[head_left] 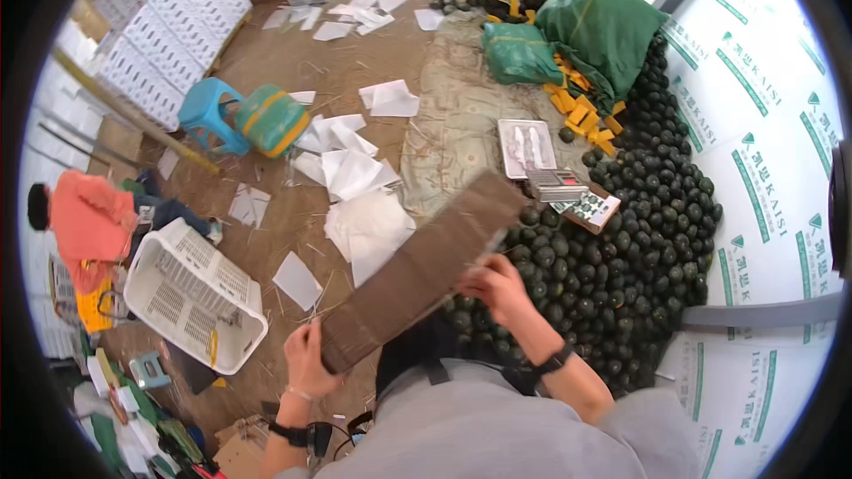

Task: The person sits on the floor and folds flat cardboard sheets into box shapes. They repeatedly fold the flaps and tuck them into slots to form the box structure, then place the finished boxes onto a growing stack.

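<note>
Cardboard (417,270), long and brown, slants across the front of the person's body, held above the floor between the loose white paper (364,235) and the heap of dark green fruit (639,239). The left hand (311,362) has its fingers clamped on the near-left end; the right hand (497,286) has its fingers pinched on the lower edge, short of the far end. Handling it well probably calls for even pressure from both hands, so the unsupported far end doesn't sag or twist, and for clearance above the fruit.
</note>
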